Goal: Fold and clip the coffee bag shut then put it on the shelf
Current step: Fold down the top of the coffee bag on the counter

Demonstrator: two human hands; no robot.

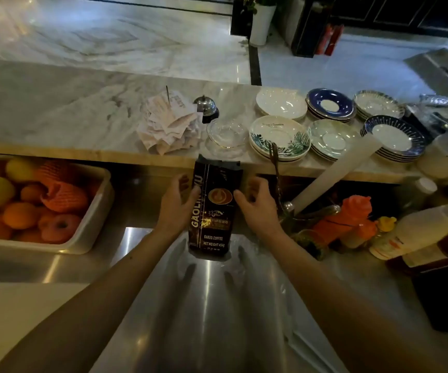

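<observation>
The black coffee bag point(213, 208) stands upright on the steel desk point(217, 305), its top unfolded. The left hand point(175, 204) and right hand point(256, 205) flank it, each grip loosely apart, fingers touching its sides.

A coffee bag point(213, 208) stood upright on a steel counter point(212, 305), between the left hand point(175, 204) and right hand point(257, 205). Left of it sat a tub of fruit point(93, 238). Behind, on a raised marble ledge point(56, 109), lay paper slips point(169, 122), then a bell point(205, 107), then stacked saucers point(279, 138) to the right.
</observation>
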